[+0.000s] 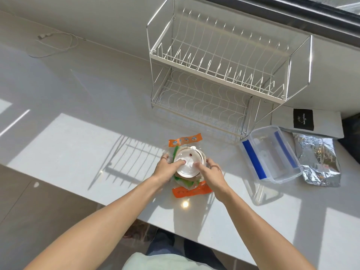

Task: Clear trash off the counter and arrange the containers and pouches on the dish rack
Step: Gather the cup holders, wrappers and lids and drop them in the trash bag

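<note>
Hands [188, 170] press white round lid [187, 162] over orange-edged clear pouch [190, 190].

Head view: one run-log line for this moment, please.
hands: left hand and right hand pressing white lid | under it: orange-edged wrapper | dish rack: empty | clear container, pouches: on counter

Both of my forearms are bare from the elbow down, with no sleeves, watch or bracelet on either wrist. My left hand [165, 169] has a thin band ring on one finger, and my right hand [211, 172] has a thin dark ring on one finger too. At the near edge, below my arms, a pale mint-green top [155, 262] covers my front, with dark blue jeans [165, 244] just beyond it.
</note>
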